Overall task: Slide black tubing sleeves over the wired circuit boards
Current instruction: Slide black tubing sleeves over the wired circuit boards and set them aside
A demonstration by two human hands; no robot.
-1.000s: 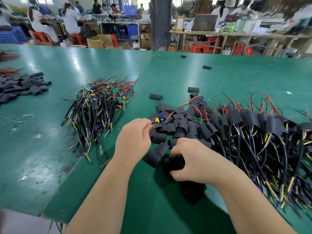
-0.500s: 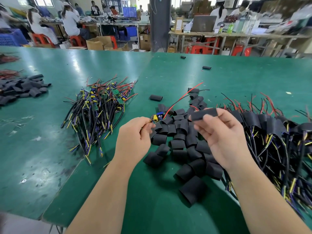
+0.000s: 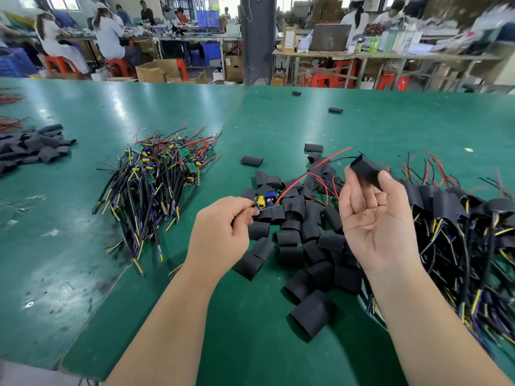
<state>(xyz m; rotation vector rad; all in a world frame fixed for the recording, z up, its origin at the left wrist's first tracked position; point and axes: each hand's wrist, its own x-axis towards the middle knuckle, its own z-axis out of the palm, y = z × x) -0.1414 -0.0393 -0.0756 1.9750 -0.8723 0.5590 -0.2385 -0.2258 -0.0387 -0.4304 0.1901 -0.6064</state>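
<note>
My left hand [image 3: 223,235] pinches a small wired circuit board [image 3: 264,201] with a yellow capacitor and a blue part. Its red and black wires [image 3: 312,169] run up and right to a black tubing sleeve [image 3: 366,169]. My right hand [image 3: 373,218], palm up, pinches that sleeve between thumb and fingertips, and the black wire's tip touches the sleeve's mouth. Loose black sleeves [image 3: 301,240] lie heaped on the green table between and below my hands.
A bundle of bare wired boards [image 3: 156,185] lies to the left. Sleeved boards with wires [image 3: 459,227] are piled on the right. Another heap of sleeves [image 3: 30,146] sits far left. Stray sleeves [image 3: 335,110] lie farther back. People work at benches behind.
My right hand picked a sleeve from the pile, lifted it and turned palm up to the wire ends. My left hand kept holding the board and raised it slightly.
</note>
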